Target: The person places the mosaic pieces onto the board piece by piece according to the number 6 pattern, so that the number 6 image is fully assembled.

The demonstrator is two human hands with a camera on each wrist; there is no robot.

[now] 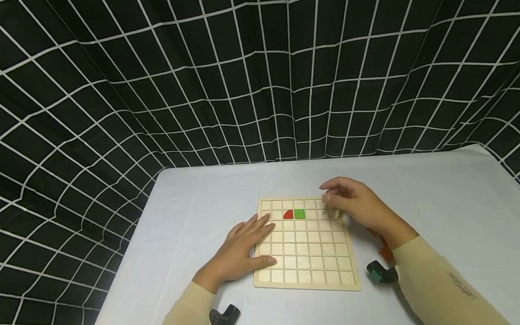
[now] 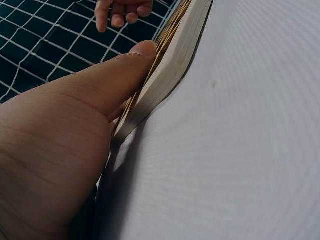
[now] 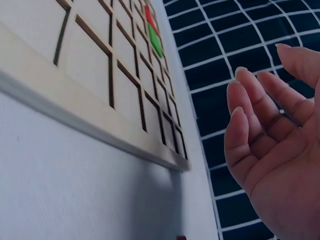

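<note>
A square wooden grid board lies on the white table, with raised strips dividing it into cells. Near its far side, a red quarter-round piece and a green square piece sit in neighbouring cells. My left hand rests on the board's left edge with fingers spread; in the left wrist view its thumb lies along the board's rim. Over the far right corner hovers my right hand, its fingers loosely bent. The right wrist view shows this hand apart from the board, holding nothing visible.
Something orange-red lies on the table right of the board, partly hidden by the right forearm. Dark wrist devices show beside both sleeves. Black curtains with a white grid stand behind the table.
</note>
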